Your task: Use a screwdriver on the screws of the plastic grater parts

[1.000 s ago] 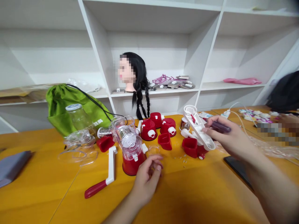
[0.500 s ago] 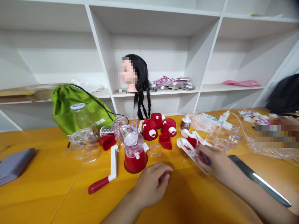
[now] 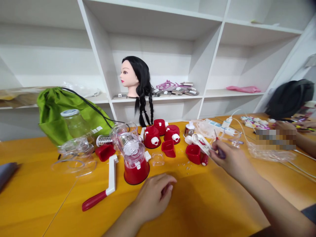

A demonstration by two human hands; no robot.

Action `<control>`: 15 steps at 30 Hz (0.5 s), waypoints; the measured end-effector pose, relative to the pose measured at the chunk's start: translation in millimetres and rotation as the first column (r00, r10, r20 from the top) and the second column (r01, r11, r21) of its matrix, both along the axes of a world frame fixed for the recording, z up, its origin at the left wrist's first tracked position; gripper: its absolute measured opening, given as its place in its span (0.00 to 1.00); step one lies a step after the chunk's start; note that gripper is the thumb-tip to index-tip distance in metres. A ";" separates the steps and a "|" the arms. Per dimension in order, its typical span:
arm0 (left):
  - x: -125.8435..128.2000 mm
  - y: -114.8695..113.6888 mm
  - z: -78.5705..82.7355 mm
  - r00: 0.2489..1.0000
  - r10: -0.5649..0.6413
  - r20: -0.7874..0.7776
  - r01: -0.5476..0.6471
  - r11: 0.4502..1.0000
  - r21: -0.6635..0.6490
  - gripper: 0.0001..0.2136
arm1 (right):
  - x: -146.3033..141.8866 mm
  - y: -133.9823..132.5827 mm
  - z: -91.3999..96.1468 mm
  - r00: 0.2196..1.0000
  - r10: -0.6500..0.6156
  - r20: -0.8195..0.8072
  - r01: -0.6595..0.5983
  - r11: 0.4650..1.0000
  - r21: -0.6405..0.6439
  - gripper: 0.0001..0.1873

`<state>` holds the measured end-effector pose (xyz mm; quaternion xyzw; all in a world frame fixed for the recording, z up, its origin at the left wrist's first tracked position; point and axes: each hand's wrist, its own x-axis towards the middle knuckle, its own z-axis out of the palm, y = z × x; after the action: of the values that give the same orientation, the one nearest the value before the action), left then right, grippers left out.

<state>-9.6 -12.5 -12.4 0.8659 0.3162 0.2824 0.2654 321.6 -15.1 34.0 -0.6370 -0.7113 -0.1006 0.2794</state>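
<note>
Green bag (image 3: 53, 117): bore a white print, too small to read.
Clear jar (image 3: 74, 125): stood white-lidded before the bag; its contents could not be told.
Red base (image 3: 136, 172): carried a clear housing (image 3: 134, 154).
Left hand (image 3: 154, 196): lay near the base as half a second earlier, fingers loosely curled, gap narrow.
Red hopper (image 3: 193, 154): mostly covered then, now showed its opening.
White part (image 3: 201, 141): had risen to the hopper's upper right.
Right hand (image 3: 228, 157): gripped the white part and a purple-handled screwdriver (image 3: 220, 152).
</note>
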 end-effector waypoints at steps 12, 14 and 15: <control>0.1 0.2 -2.5 0.999 0.001 -0.040 0.001 0.999 0.043 0.12 | 2.5 31.6 -25.6 0.987 0.012 0.161 0.021 0.980 -0.199 0.06; 0.3 0.3 -3.7 0.999 0.003 -0.050 0.000 0.998 0.055 0.12 | -7.0 32.7 -26.9 0.986 0.001 0.164 0.034 0.977 -0.211 0.05; 0.3 0.4 -4.1 0.998 0.003 -0.056 0.000 0.998 0.062 0.12 | -11.2 34.0 -26.9 0.986 -0.011 0.167 0.047 0.976 -0.214 0.04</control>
<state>-9.3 -12.1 -16.5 0.8811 0.3152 0.2678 0.2295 310.4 18.8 7.1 -0.6638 -0.7292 -0.0786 0.1466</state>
